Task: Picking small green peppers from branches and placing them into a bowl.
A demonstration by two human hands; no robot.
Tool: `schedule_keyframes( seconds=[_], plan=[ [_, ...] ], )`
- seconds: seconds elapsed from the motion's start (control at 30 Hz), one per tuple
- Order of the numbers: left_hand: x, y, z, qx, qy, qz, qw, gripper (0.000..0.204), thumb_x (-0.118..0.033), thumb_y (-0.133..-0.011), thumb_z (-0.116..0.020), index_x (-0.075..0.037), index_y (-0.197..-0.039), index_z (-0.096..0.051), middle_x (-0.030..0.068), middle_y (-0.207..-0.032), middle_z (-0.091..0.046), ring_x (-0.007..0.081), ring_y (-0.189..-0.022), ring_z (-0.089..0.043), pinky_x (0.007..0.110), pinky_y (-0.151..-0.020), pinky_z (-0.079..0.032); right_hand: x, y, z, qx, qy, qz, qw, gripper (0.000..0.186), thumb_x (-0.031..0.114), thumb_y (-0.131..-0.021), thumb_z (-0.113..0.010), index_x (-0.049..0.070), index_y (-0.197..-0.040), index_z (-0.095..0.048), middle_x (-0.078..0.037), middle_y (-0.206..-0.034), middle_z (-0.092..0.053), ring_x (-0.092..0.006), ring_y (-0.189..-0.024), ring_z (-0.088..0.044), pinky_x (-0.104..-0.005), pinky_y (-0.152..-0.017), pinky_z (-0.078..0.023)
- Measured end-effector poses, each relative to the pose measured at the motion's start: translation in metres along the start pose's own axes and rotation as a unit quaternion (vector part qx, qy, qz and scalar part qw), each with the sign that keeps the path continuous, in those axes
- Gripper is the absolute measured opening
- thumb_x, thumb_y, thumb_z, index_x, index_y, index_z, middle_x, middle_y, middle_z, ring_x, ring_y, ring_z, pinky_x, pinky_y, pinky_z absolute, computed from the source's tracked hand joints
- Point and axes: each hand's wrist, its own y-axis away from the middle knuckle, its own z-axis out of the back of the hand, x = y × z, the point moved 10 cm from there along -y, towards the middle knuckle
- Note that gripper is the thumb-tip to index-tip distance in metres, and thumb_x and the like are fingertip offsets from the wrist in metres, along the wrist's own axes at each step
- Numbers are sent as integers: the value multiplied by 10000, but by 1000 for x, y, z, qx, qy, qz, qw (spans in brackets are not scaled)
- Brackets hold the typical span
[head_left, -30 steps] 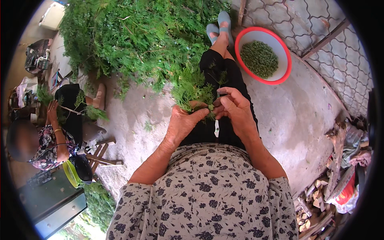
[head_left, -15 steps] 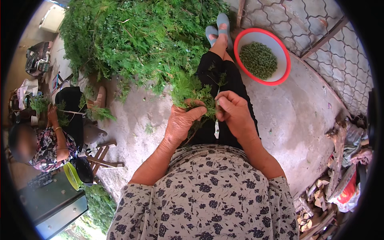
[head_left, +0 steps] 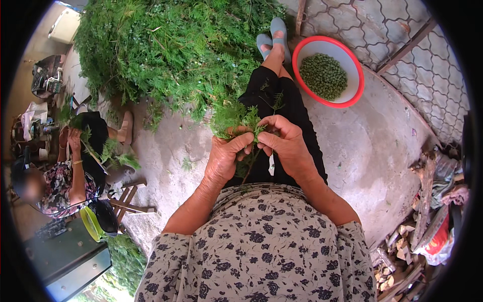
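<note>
My left hand [head_left: 227, 152] is closed around a leafy evergreen sprig [head_left: 227, 118], held above my black-trousered lap. Its thin brown stem hangs down toward my shirt. Close against it, my right hand [head_left: 283, 141] pinches at the sprig's right side with thumb and fingers, and the two hands nearly touch. Whatever lies between the right fingertips is too small to make out. Beyond my feet, to the right, a white basin with a red rim [head_left: 360, 90] holds many small green berries [head_left: 323, 75].
A big heap of cut evergreen branches [head_left: 166, 55] covers the ground ahead and left. At the left another person [head_left: 65, 176] sits handling a branch. A metal lattice [head_left: 417, 65] borders the far right. Firewood and bags [head_left: 427, 221] lie at the lower right.
My right hand has moved left and closed in on the sprig beside my left hand. The other person at the left has shifted their hands and branch.
</note>
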Motion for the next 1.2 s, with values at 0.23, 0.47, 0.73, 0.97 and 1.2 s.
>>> schedule_keyframes(
  seconds=[0.23,0.47,0.73,0.97,1.2],
  plan=[
    [-1,5,-6,-1,-33,0,999,99,-96,-781,-655,-32,-849,-623,-17,-625,-518,50,-544,-442,182,-449,-284,-5,1,4,-10,107,-42,993,155,121,-856,-565,9,-962,-553,-17,-685,-548,-61,-597,-494,-197,-524,-390],
    [6,0,-1,-1,129,13,992,108,-98,-810,-644,-48,-874,-572,-24,-654,-508,55,-546,-438,181,-442,-277,-11,0,11,-62,-213,-55,974,140,87,-851,-538,0,-958,-557,-45,-800,-566,-105,-657,-539,-219,-540,-411],
    [4,0,-3,-44,50,-7,998,117,-125,-821,-646,-68,-877,-561,-31,-662,-505,51,-561,-443,178,-450,-283,18,3,-7,-57,76,79,992,205,49,-753,-654,-7,-915,-542,-31,-775,-562,-49,-590,-520,-184,-494,-399],
    [9,-4,-10,12,106,34,994,112,-108,-820,-638,-72,-881,-552,-29,-648,-484,48,-558,-430,176,-438,-278,-24,-2,2,-7,-184,-87,979,172,191,-877,-564,29,-928,-534,-30,-769,-543,-82,-574,-493,-199,-489,-369],
    [23,-7,11,-2,228,63,972,139,-91,-808,-631,-99,-895,-522,-38,-636,-429,63,-519,-389,183,-436,-267,-21,-13,83,-148,-262,-27,953,138,111,-891,-500,3,-975,-515,-103,-844,-573,-186,-762,-574,-267,-619,-466]
  ],
)
